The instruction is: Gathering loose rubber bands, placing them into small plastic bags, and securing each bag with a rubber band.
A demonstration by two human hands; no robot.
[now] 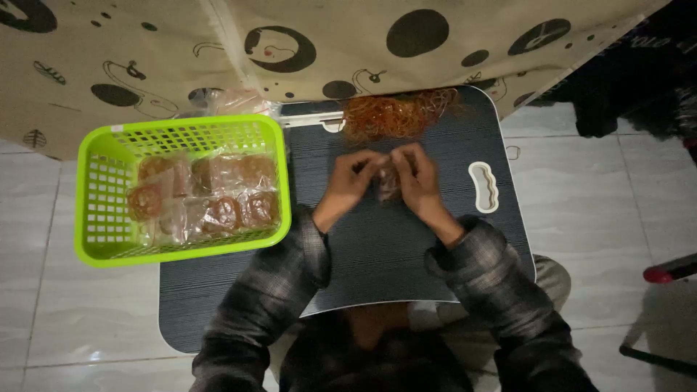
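Over the middle of a dark lap table, my left hand and my right hand meet, fingers pinched together on a small clear plastic packet with something brownish inside. Both hands grip the packet's top. A loose heap of orange rubber bands lies at the table's far edge, just beyond my hands. My plaid sleeves cover both forearms.
A lime green plastic basket sits on the table's left side, holding several clear packets of round brown snacks. A patterned beige cloth hangs behind. White floor tiles surround the table; a red-tipped object lies at right.
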